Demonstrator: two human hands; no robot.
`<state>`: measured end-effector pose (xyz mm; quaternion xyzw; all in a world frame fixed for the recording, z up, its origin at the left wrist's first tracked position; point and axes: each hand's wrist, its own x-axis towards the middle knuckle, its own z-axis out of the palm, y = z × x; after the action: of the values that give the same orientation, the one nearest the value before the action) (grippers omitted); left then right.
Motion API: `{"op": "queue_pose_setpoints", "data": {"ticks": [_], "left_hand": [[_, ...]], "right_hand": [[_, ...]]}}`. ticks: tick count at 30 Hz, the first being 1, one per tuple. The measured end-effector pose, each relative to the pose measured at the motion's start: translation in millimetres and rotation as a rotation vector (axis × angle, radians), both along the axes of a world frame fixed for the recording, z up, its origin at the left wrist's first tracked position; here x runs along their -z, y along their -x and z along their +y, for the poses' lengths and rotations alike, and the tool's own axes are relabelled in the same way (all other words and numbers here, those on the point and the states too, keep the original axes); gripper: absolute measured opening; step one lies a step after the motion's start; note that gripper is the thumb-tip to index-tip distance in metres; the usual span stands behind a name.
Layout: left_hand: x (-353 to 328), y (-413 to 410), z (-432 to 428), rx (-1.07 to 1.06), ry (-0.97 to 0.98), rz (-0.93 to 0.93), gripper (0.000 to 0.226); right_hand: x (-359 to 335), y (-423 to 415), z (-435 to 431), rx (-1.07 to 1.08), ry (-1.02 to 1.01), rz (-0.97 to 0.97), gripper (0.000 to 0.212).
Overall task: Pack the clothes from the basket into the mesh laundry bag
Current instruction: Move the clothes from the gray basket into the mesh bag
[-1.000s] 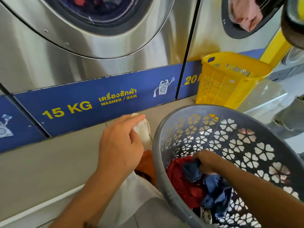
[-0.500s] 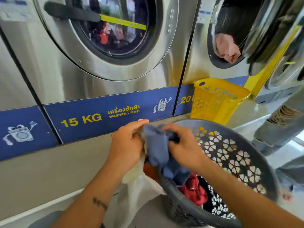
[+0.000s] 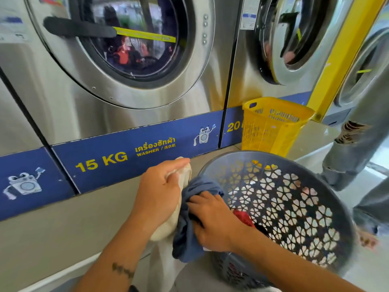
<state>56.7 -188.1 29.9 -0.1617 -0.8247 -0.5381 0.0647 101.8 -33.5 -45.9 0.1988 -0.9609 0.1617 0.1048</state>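
My left hand (image 3: 160, 192) grips the top edge of the cream mesh laundry bag (image 3: 168, 226), which hangs to the left of the grey basket (image 3: 328, 199). My right hand (image 3: 212, 220) holds a blue garment (image 3: 189, 239) and presses it against the bag's opening, over the basket's left rim. A red garment (image 3: 243, 217) and dark clothes lie in the basket behind my right wrist. The inside of the bag is hidden.
Steel washing machines with blue 15 KG panels stand directly ahead. A yellow basket (image 3: 271, 127) sits on the step at the back right. Another person's legs in torn jeans (image 3: 353, 157) stand at the right, close to the grey basket.
My right hand lifted the blue garment out of the basket and carried it left to the bag. It now sits lower at the bag's mouth. My left hand kept hold of the bag.
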Motion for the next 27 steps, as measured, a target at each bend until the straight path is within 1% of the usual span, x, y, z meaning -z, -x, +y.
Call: {"op": "queue_pose_setpoints", "data": {"ticks": [1,3,5,7,10,12,15,18,22,23,24,26,27], "left_hand": [[0,-1,2,0.007,0.023,0.013,0.043],[-1,-3,5,0.009,0.067,0.018,0.045],[-1,-4,3,0.001,0.094,0.013,0.045],[-1,-2,-2,-0.009,0.107,0.013,0.045],[-1,-2,-7,0.019,0.120,0.000,0.043],[-1,-4,-8,0.064,0.130,0.005,0.042],[0,-4,-10,0.051,0.136,0.016,0.039],[1,0,-14,-0.015,0.134,0.009,0.041],[2,1,-16,-0.030,0.129,0.008,0.040],[2,1,-16,-0.023,0.125,0.008,0.041],[2,0,-16,-0.015,0.121,0.009,0.040],[2,-1,-18,-0.007,0.118,0.018,0.040],[2,-1,-19,-0.006,0.118,0.022,0.040]], "right_hand": [[7,3,-1,0.012,-0.092,0.022,0.019],[16,10,-1,0.026,-0.215,0.064,0.020],[18,17,-3,0.051,-0.207,0.078,0.019],[11,20,-10,0.130,-0.059,0.054,0.018],[-1,29,-12,0.326,0.267,-0.003,0.020],[-6,34,-8,0.374,0.369,-0.049,0.022],[-5,34,-8,0.236,0.345,-0.151,0.019],[-5,28,-8,0.100,0.269,-0.243,0.031],[-16,8,2,0.049,0.449,-0.433,0.035],[-18,2,1,0.009,0.430,-0.435,0.035],[-17,-4,-1,-0.026,0.341,-0.382,0.036],[-6,-11,-10,-0.051,0.035,-0.186,0.039],[0,-12,-15,-0.054,-0.087,-0.101,0.038]]}}
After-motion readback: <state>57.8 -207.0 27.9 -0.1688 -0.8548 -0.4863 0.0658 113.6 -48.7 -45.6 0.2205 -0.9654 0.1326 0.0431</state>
